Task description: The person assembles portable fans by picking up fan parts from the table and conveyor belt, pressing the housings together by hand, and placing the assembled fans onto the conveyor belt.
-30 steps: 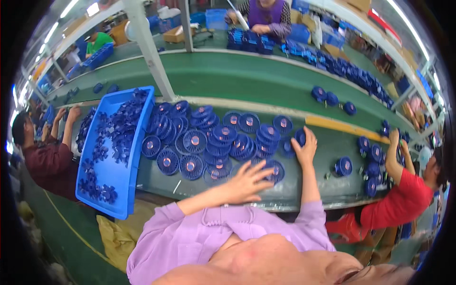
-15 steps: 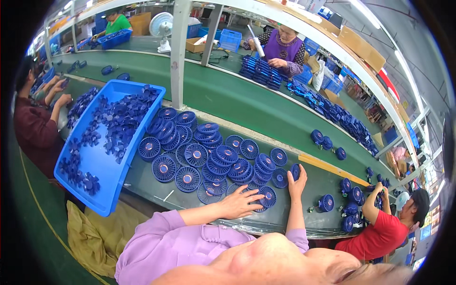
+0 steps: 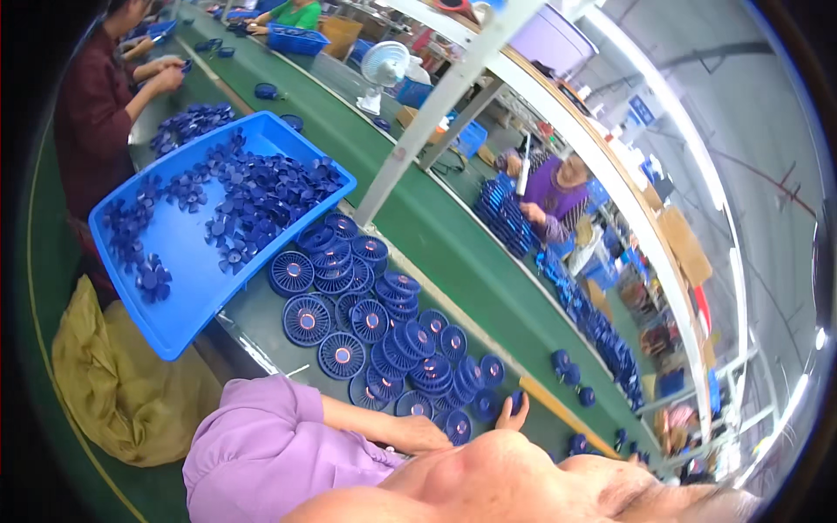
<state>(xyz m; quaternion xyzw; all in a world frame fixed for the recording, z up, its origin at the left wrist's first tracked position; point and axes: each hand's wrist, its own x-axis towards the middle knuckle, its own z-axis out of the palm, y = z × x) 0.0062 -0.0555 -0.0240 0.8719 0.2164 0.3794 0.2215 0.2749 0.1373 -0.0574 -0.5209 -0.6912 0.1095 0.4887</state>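
Well, blue grilles (image 3: 369, 320), pinkish centre marks (image 3: 342, 356) illegible

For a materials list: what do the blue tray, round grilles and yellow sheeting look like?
Blue tray: likely moulded plastic, smooth sheen, rounded corners.
Round grilles: probably plastic, satin, thin moulded ribs; coppery centres could be metal or foil.
Yellow sheeting: fabric or plastic, low sheen, soft creases.

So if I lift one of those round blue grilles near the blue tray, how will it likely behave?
The round blue grille looks like thin-spoked moulded plastic, so it is probably light and fairly stiff. Its open, slender build suggests it could crack if squeezed hard. Because many in the pile overlap and lean, lifting one may make others slide.
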